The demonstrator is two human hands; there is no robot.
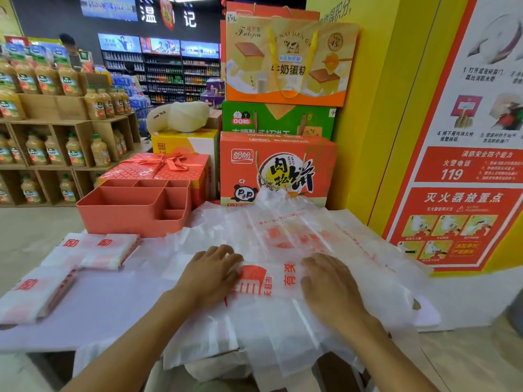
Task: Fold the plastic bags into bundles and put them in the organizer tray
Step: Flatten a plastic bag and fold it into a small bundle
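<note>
A: Thin white plastic with red print. The top plastic bag (268,281) lies on a loose pile in front and to the right of the organizer tray (127,219).
B: Both palms are down on it! Left hand (209,271) and right hand (328,284) press flat, fingers straight, gripping nothing.
A: Light, floppy, slippery stuff, I'd say. It'll spring open, so best pinch the creased edges.
B: Folded bundles (110,250) sit just in front of the tray.

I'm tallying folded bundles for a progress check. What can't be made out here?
Head view:
organizer tray: its near wall hides the compartment floors.
loose bags: overlapping translucent layers, count unreadable.
nearest folded bundle: cut off by the left edge.
</note>
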